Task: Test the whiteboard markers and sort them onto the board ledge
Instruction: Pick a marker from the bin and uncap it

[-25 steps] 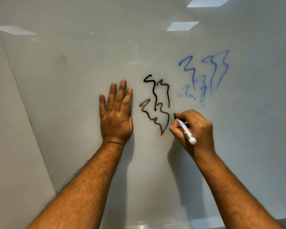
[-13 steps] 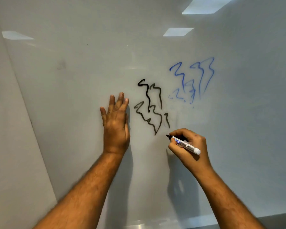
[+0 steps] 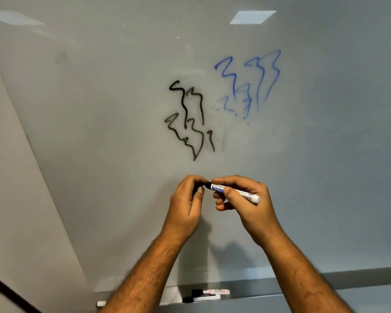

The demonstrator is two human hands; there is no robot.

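Marker: the white-barrelled marker [image 3: 235, 192] sits in front of the whiteboard [image 3: 99, 109], below the black scribble [image 3: 187, 120], held between the two hands.
Long axis: nearly level, tilted a little — the black tip end points left and slightly up, the white butt end points right and slightly down.
Right hand: the right hand [image 3: 246, 199] holds the barrel, its grip clamped on it, thumb on the near side over the blue label and fingers curled over the top.
Left hand: the left hand [image 3: 187, 199] meets the marker's tip end; its fingers are curled round something black [image 3: 200, 188] at the tip — a cap, by the look of it, though most of it is hidden in the grip.
Board marks: the black scribble is left of centre, and a fainter blue scribble [image 3: 248, 84] is just to its upper right.
Ledge: the board ledge [image 3: 257, 294] runs along the bottom edge; two markers [image 3: 209, 294] lie on it lengthwise, side by side, black caps to the left; another white end [image 3: 101, 303] shows farther left, beside the left forearm.
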